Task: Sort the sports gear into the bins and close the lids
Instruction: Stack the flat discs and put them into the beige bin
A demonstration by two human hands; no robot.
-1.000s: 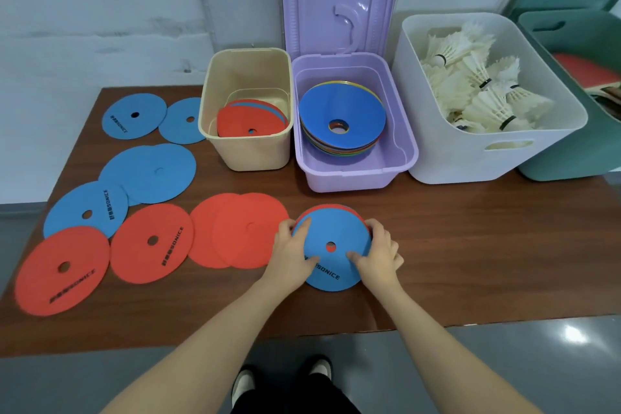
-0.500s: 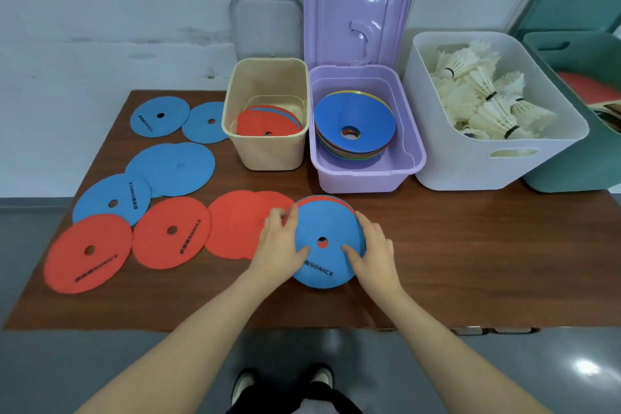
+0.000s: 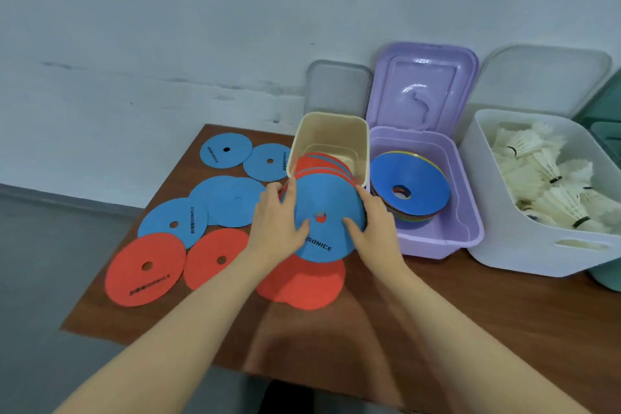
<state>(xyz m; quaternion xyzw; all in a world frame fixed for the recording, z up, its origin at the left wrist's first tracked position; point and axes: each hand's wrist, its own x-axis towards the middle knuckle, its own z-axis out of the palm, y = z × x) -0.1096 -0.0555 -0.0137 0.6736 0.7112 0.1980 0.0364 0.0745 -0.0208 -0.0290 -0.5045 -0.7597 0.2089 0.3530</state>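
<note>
Two hands, my left grip (image 3: 275, 222) and right grip (image 3: 373, 225), pinch opposite edges of the blue disc stack (image 3: 324, 222), held face-up above the counter (image 3: 470, 312). The cream bin (image 3: 331, 131) lies directly beyond it, equally near both hands.

A single wide-angle view comes from a camera worn on the person's head, looking forward and steeply down. It sits close: both forearms enter from the bottom edge and reach to mid-frame. The brown table (image 3: 437, 312) runs diagonally from centre left to lower right, so the view is angled leftward. A pale wall (image 3: 201, 27) fills the upper half, and grey floor (image 3: 40, 262) shows at lower left. Straight edges bow near the borders.
</note>
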